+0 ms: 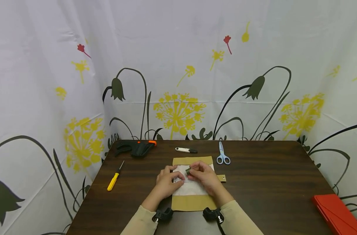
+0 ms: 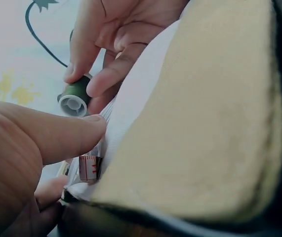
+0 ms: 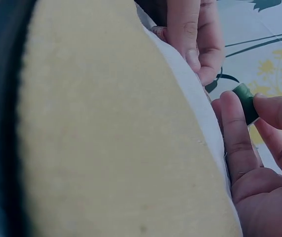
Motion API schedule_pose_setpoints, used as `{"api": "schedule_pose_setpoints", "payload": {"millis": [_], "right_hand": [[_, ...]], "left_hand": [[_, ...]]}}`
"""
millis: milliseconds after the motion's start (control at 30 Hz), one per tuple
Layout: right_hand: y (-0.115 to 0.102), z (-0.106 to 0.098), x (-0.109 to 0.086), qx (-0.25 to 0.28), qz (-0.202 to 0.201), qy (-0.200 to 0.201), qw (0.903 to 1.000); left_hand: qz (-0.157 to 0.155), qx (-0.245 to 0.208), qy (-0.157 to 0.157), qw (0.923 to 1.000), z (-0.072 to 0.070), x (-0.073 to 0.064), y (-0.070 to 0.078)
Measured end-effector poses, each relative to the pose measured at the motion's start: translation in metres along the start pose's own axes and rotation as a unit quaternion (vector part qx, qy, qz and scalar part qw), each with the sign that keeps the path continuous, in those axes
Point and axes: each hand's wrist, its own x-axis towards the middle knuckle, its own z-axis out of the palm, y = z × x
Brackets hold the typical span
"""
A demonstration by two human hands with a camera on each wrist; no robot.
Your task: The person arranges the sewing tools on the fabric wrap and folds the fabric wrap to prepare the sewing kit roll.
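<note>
A fabric pouch [image 1: 193,203], tan outside with a white lining, lies spread out on the dark table. My right hand [image 1: 207,180] pinches a spool of green thread [image 1: 188,171] between thumb and fingers, just above the lining. In the left wrist view the white end of the spool [image 2: 73,104] faces the camera. My left hand [image 1: 166,183] is at the left side of the pouch, its thumb and fingers gripping the white lining [image 2: 131,98]. Beside that thumb, a piece of tape measure [image 2: 88,168] with red marks shows at the lining.
Beyond the pouch lie a white-and-black seam ripper or cutter [image 1: 186,150] and light-blue scissors [image 1: 223,155]. A black clamp [image 1: 137,148] with orange parts and a yellow screwdriver [image 1: 115,178] are on the left. A red case [image 1: 338,212] sits at the right edge.
</note>
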Motion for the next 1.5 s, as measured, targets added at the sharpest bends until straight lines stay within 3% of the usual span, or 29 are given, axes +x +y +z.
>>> {"api": "schedule_pose_setpoints", "payload": {"millis": [233,467,667,833,1200,1500], "right_hand": [[0.001,0.002,0.000,-0.014,-0.009,0.003,0.9999],[-0.001,0.004,-0.003,-0.084,-0.020,0.002,0.9963],[-0.003,0.006,-0.005,-0.115,-0.024,0.004,0.9931],[-0.001,0.006,-0.005,-0.143,-0.028,0.007,0.9893],[0.003,0.004,-0.003,-0.180,-0.049,0.002,0.9825],[0.001,0.004,-0.006,-0.248,-0.055,-0.022,0.9670]], "left_hand": [[0.009,-0.015,0.025,0.9995,0.004,0.001,-0.004],[0.018,-0.024,0.037,0.9989,0.006,0.000,-0.007],[-0.001,-0.042,0.047,0.9980,0.010,0.002,-0.011],[-0.015,-0.050,0.044,0.9977,0.010,0.002,-0.011],[-0.007,-0.047,0.034,0.9983,0.004,0.002,-0.006],[-0.009,-0.048,0.037,0.9981,0.003,0.001,-0.005]]}}
